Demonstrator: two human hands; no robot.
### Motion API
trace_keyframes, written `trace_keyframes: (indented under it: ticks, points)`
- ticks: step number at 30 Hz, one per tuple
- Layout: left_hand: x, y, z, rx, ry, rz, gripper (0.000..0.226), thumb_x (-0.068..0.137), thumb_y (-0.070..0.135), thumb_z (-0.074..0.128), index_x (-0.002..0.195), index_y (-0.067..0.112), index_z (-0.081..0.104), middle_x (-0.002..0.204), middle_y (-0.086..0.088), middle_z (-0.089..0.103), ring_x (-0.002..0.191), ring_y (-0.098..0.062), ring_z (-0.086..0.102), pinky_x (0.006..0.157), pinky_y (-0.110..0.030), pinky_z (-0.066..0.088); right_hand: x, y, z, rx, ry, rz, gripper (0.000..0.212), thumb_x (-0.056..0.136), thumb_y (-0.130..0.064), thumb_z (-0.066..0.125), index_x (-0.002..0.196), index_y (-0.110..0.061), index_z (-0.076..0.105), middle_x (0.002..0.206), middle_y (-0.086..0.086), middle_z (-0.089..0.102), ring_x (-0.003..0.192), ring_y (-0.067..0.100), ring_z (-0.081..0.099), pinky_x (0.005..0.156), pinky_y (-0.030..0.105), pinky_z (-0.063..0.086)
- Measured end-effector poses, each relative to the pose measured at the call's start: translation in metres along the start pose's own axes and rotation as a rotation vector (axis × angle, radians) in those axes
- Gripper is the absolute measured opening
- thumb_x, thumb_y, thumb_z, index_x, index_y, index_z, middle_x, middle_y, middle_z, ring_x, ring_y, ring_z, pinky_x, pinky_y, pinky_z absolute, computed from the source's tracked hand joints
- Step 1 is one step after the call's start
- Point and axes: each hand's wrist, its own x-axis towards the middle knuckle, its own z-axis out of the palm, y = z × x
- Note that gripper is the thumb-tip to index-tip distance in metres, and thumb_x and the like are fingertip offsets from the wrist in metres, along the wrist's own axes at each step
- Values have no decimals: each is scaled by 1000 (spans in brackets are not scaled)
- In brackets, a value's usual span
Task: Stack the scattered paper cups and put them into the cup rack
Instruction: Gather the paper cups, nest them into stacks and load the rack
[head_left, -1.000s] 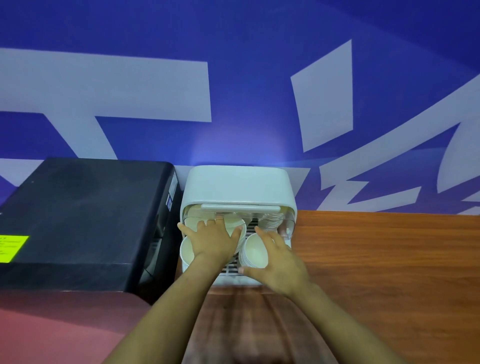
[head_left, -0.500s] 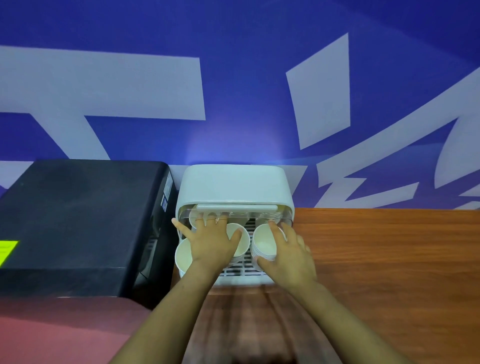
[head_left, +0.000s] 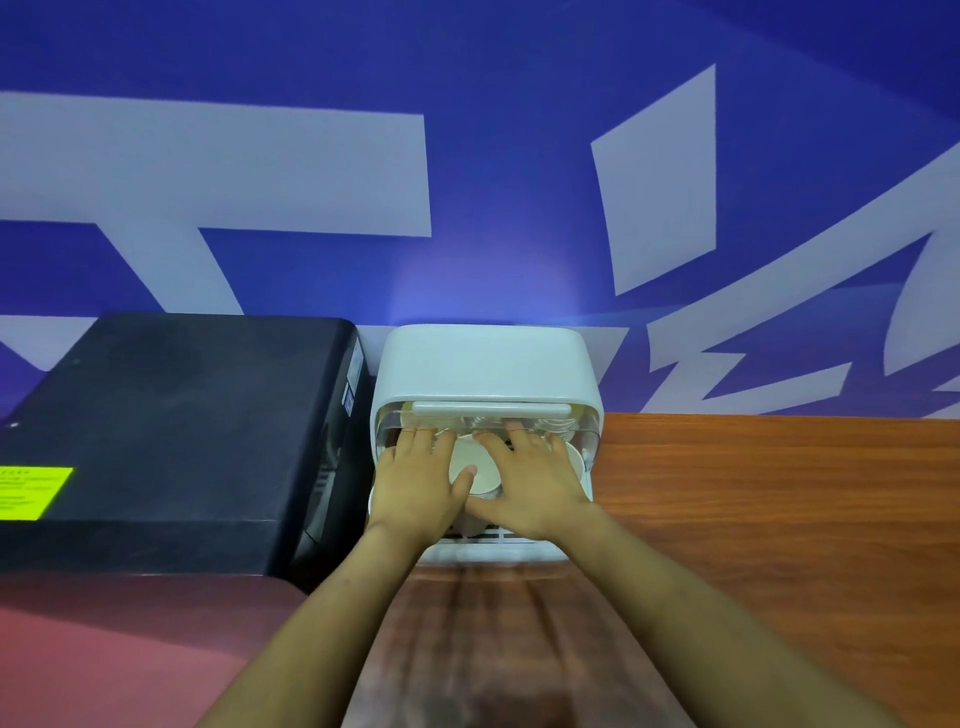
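Against the far wall (head_left: 311, 171), on the wooden table (head_left: 779, 519), stands the white cup rack (head_left: 485, 364), its clear front lid lifted under the white handle bar (head_left: 491, 409). Inside it, white paper cups (head_left: 475, 467) stand mouth-up on the slotted floor: one stack shows between the two hands, another rim peeks out at the right wall (head_left: 575, 457), and a third rim shows at the near left edge (head_left: 372, 501). More rims are dimly visible behind the clear lid, too blurred to count.

Both hands lie over the cups inside the rack. Fingers of the left hand (head_left: 421, 486) are straight and spread, the tips reaching under the lid, the thumb lying on the middle cup's rim. Those of the right hand (head_left: 530, 480) are also straight and fanned wide, palm down over the right part of the rack, thumb stretched left along the near side of the middle stack. Neither hand curls round a cup.

Half a second ago the right hand gripped a stack at the right of the rack; now it lies flat and further left, nearly touching the left hand, which has barely shifted.

Left of the rack sits a black box (head_left: 171, 431) with a yellow label (head_left: 34, 491).
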Motion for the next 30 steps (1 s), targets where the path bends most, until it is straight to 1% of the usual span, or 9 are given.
trace_keyframes:
  ticks: [3, 5, 10, 17, 22, 24, 26, 28, 30]
  points:
    - [7, -3, 2, -16, -58, 17, 49, 97, 49, 34, 134, 19, 43, 135, -2, 45, 126, -22, 38, 101, -35, 36, 14, 1, -3, -24, -93, 7, 83, 69, -77, 37, 139, -31, 32, 136, 5, 44, 123, 26, 46, 105, 50, 26]
    - [10, -4, 0, -43, -73, 30, 46, 98, 47, 36, 132, 18, 45, 132, -4, 47, 122, -22, 43, 100, -35, 35, 18, 1, -2, -19, -127, 5, 84, 69, -76, 40, 139, -29, 31, 136, 3, 46, 124, 25, 45, 107, 52, 23]
    - [14, -3, -2, -64, -60, 33, 44, 97, 49, 37, 121, 16, 53, 124, -4, 50, 113, -22, 49, 97, -35, 38, 13, -3, 12, 55, -3, -30, 72, 72, -64, 54, 129, -22, 42, 130, -3, 53, 121, 19, 47, 108, 42, 20]
    - [24, 4, 2, -15, -5, 61, 50, 97, 50, 33, 131, 17, 50, 130, -5, 51, 121, -22, 45, 102, -34, 33, 5, -3, 20, 123, 86, -16, 74, 69, -62, 58, 128, -22, 42, 127, -4, 49, 121, 16, 43, 113, 40, 13]
    - [21, 6, -1, 59, -21, 52, 54, 96, 56, 30, 138, 24, 42, 142, -3, 43, 135, -25, 32, 115, -44, 19, 6, -2, 14, 86, 8, -12, 82, 73, -65, 46, 142, -25, 28, 146, -6, 35, 136, 13, 30, 115, 51, 6]
    - [14, 4, 3, 65, 18, 74, 58, 93, 59, 26, 137, 26, 44, 145, -4, 40, 138, -26, 29, 114, -50, 18, -2, 1, 14, 89, -11, -20, 85, 78, -66, 45, 147, -22, 21, 153, -6, 24, 142, 11, 20, 117, 51, -1]
    - [6, 4, 3, 45, 73, 90, 66, 87, 62, 21, 134, 25, 49, 146, -7, 40, 139, -29, 30, 112, -56, 21, -12, 7, 15, 96, -10, -39, 92, 77, -72, 33, 150, -19, 16, 158, -4, 15, 145, 10, 12, 118, 47, -2]
    - [1, 3, 6, 54, 42, 106, 69, 88, 64, 21, 144, 28, 35, 155, -6, 24, 145, -29, 15, 113, -59, 12, -23, 15, 14, 127, 12, -76, 95, 73, -74, 26, 150, -19, 18, 159, -3, 12, 145, 12, 12, 118, 41, 2]
    - [-7, 3, 8, 24, 7, 112, 82, 79, 70, 10, 150, 29, 22, 159, -4, 9, 147, -27, 3, 114, -59, 2, -36, 27, 14, 125, 78, -112, 83, 77, -65, 33, 146, -19, 32, 156, 0, 23, 142, 17, 25, 116, 38, 14]
